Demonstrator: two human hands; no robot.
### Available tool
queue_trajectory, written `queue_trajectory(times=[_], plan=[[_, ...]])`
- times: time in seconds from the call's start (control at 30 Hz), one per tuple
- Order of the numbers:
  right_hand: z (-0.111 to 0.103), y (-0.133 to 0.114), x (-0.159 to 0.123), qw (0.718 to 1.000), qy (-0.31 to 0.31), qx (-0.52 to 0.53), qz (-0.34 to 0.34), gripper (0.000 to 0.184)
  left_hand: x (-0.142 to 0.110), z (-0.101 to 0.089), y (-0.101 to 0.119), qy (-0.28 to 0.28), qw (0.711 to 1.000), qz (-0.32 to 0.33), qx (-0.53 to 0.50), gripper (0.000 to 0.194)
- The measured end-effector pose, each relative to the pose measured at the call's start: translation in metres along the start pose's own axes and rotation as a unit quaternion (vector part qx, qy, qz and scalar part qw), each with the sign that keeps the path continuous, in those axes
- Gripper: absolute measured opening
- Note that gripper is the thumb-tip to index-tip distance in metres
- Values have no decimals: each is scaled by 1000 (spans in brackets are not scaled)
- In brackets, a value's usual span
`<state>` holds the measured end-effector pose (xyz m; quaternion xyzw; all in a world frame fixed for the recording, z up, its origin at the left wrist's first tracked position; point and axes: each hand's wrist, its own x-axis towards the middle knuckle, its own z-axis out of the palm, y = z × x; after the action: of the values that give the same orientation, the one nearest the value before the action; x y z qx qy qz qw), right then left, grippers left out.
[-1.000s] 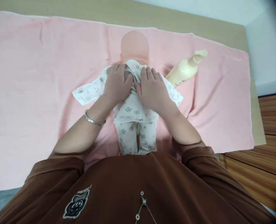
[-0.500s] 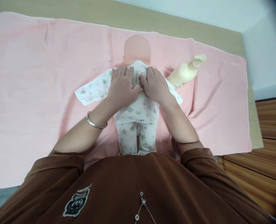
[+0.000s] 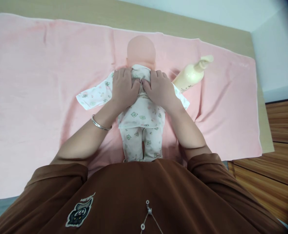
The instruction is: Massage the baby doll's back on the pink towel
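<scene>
A baby doll [image 3: 141,52] lies with the smooth, featureless back of its head showing and its head at the far end. It wears a white printed shirt [image 3: 141,113] and matching trousers [image 3: 131,138]. My left hand [image 3: 124,87] rests on the left side of the doll's upper back, fingers laid toward the shoulder. On the right side, my right hand [image 3: 160,87] lies likewise, fingers stretched out over the other shoulder. Both thumbs meet near the middle of the back, where the shirt cloth is creased. Neither hand holds anything.
A pink towel [image 3: 36,97] spreads beneath the doll over a pale wooden table [image 3: 90,14]. A cream pump bottle [image 3: 190,76] lies tilted beside the doll's right-hand sleeve. White walls stand behind, and striped wood [image 3: 285,130] shows at the right.
My thumbs have come together at the middle of the doll's back, the left one moving up and inward. The shirt has bunched slightly between them. The whole view has shifted a little.
</scene>
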<state>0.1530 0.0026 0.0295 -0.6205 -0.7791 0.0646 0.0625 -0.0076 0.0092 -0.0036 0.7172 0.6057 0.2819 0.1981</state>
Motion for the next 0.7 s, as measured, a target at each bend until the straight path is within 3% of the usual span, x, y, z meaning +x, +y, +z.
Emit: queue_trajectory(times=[0.23,0.5,0.7], plan=[[14,8,8,999,28,8,15,46,3,1,-1,2,1000,-14,15,38],[12,6,9,1000,22,2,18,45,7,7,-4,29,1000,-10,5,58],[12,6,9,1000,24,1,17,44,7,0,-6,-12,1000,-2,11,60]])
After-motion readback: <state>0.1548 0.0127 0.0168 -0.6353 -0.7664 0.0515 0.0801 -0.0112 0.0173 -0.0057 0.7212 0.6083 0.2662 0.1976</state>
